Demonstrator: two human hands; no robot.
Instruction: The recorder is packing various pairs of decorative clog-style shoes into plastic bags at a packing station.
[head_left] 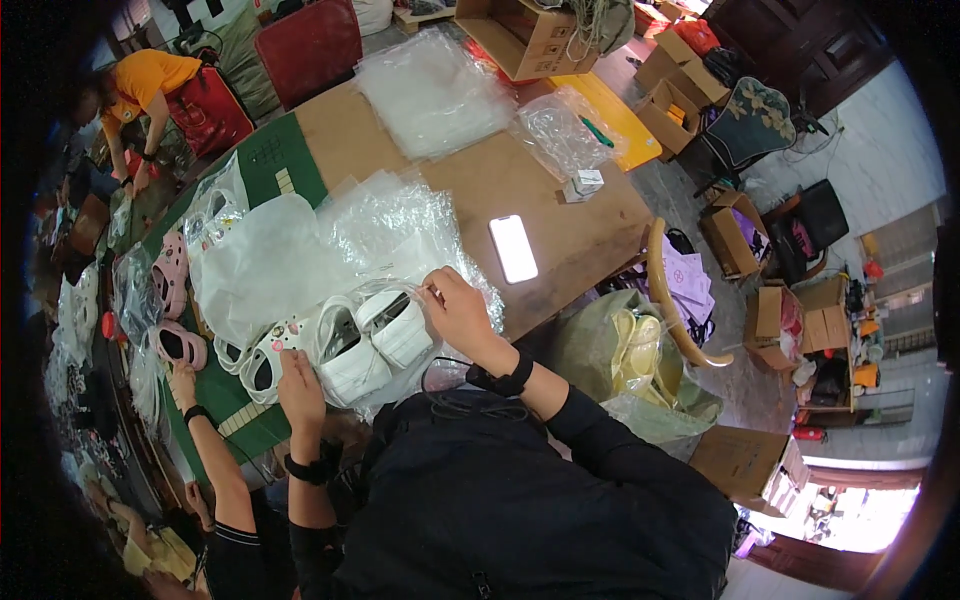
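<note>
A pair of white shoes lies in front of me on and partly within clear plastic. At their right side my right hand has its fingertips pinched on the edge of the clear plastic bag. My left hand is at their left, fingers drawn together beside a white clog with small coloured charms; what it grips is hidden. Farther left, another person's hand touches a pink clog. Beyond the shoes lie a white translucent sheet and a heap of clear bags.
A lit phone and a small white box lie on the brown table. A stack of clear bags sits at the far side. To the right stands a sack with yellow shoes beside a curved wooden chair rail.
</note>
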